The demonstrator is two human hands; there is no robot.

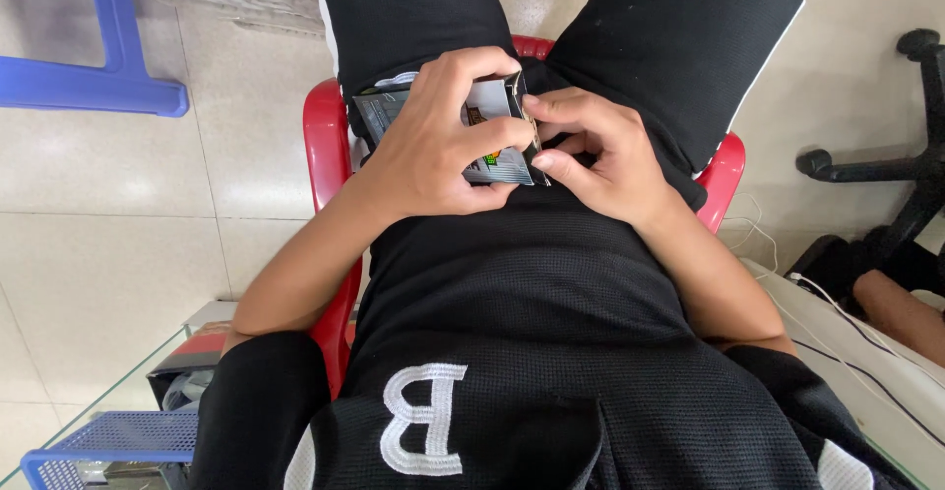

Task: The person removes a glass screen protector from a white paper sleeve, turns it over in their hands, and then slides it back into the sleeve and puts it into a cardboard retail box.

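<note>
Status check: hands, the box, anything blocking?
Left hand gripping small dark printed cardboard box. Right hand pinching its end flap. Nothing blocking.

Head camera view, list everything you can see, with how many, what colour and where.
small box: one, grey and white with printed panels, in the lap, held by both hands
chair: one, red plastic, under the person
stool: one, blue, top left on the tiled floor
basket: one, blue mesh, bottom left
office chair base: one, black, right edge
cables: a few, white and dark, lower right
another person's leg: one, right edge
left hand: one, gripping the box from the left
right hand: one, fingers at the box's open right end
</note>
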